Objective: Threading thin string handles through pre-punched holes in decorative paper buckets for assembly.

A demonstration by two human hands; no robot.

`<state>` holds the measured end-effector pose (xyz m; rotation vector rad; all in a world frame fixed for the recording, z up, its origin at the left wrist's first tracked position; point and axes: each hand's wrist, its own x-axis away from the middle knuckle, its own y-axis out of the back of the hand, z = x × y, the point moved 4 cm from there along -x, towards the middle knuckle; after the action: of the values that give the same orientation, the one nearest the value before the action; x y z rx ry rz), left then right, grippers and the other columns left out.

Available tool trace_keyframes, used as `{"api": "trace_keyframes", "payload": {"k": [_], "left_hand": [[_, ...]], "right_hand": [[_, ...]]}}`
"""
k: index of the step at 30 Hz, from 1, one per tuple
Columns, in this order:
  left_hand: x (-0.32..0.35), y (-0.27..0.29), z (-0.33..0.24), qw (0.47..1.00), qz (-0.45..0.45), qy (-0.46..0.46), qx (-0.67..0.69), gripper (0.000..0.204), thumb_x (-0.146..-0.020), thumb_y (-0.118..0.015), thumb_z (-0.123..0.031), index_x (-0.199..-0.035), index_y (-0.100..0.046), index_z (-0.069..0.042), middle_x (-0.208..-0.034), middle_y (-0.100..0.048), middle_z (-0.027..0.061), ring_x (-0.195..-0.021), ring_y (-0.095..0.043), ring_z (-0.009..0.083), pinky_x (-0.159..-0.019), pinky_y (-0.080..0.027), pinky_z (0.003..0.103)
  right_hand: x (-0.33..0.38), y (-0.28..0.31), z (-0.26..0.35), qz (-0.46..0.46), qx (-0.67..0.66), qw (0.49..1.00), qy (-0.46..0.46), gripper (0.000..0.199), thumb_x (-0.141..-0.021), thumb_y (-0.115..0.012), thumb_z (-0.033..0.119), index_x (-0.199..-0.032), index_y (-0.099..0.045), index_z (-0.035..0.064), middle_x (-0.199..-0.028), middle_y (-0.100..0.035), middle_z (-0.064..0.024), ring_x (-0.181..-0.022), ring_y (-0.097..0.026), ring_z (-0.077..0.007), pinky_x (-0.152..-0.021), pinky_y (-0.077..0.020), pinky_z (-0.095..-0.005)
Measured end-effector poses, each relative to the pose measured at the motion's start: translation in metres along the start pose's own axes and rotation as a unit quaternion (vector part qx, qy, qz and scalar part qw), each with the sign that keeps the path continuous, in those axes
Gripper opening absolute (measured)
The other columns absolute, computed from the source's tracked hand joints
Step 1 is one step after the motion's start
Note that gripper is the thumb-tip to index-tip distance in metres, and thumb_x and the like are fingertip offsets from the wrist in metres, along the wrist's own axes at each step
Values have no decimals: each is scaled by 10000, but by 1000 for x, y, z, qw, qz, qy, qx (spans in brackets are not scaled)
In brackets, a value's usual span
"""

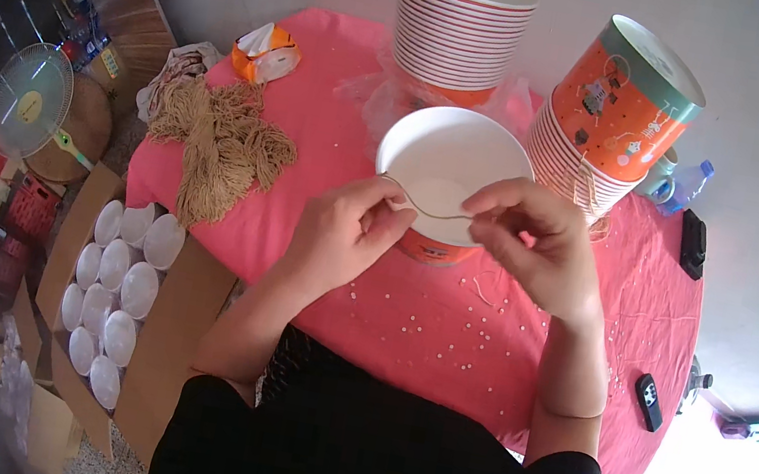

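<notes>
A thin tan cord [434, 214] sags between my two hands, over the near rim of an orange paper bucket [455, 154] with a white inside. My left hand [345, 231] pinches the cord between thumb and forefinger at the bucket's left. At its right, my right hand [540, 245] pinches the cord's other side with thumb and fingertips. The bucket stands upright on the pink-covered table [342, 332], its mouth facing up. Another short piece of cord [488, 295] lies on the cloth just below my right hand.
Behind the bucket rises a tall stack of paper buckets [461, 33]; another stack [616, 106] leans at right, topped by an upturned one. A heap of tan cords [218, 143] lies at left. Small white dots litter the cloth. A carton of white cups [116, 292] stands lower left.
</notes>
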<state>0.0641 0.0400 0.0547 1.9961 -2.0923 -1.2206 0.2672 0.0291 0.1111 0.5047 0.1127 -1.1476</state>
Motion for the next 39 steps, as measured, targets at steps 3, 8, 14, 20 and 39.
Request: {"api": "trace_keyframes", "payload": {"k": [3, 8, 14, 20, 39], "left_hand": [[-10, 4, 12, 998, -8, 41, 57, 122, -843, -669, -109, -899, -637, -6, -708, -641, 75, -580, -600, 134, -550, -465, 274], [-33, 22, 35, 995, 18, 94, 12, 139, -878, -592, -44, -995, -650, 5, -746, -628, 1, -673, -563, 57, -613, -448, 224], [-46, 21, 39, 997, -12, 74, 24, 162, -896, -603, -53, -1041, -643, 5, -844, -649, 47, -728, -591, 100, -636, -458, 246], [-21, 19, 14, 990, -114, -76, 29, 124, -867, -631, 10, -989, -654, -1, -903, -655, 83, -792, -613, 136, -669, -469, 264], [11, -13, -17, 951, 84, -32, 296, 416, -867, -697, -43, -1256, -553, -3, -1002, -639, 79, -555, -535, 28, -498, -426, 206]], "right_hand": [[-1, -12, 4, 59, -112, 992, 7, 155, -878, -625, -59, -1017, -635, 10, -891, -648, 4, -819, -585, -40, -707, -483, -203], [0, -6, 3, 95, -152, 984, 1, 192, -828, -644, -97, -1011, -641, -39, -900, -645, -57, -782, -620, -100, -705, -504, -226], [2, 6, 5, 115, -246, 962, 10, 177, -854, -644, -64, -1026, -651, -24, -910, -652, -35, -810, -615, -78, -696, -495, -208], [-5, 12, -13, 36, -261, 965, 13, 131, -889, -620, -35, -1020, -624, -28, -824, -657, -79, -631, -628, -97, -532, -508, -208], [-11, -14, -9, 10, -334, 939, 78, 123, -926, -518, -83, -1040, -562, -65, -951, -664, -191, -881, -705, -294, -758, -607, -352]]}}
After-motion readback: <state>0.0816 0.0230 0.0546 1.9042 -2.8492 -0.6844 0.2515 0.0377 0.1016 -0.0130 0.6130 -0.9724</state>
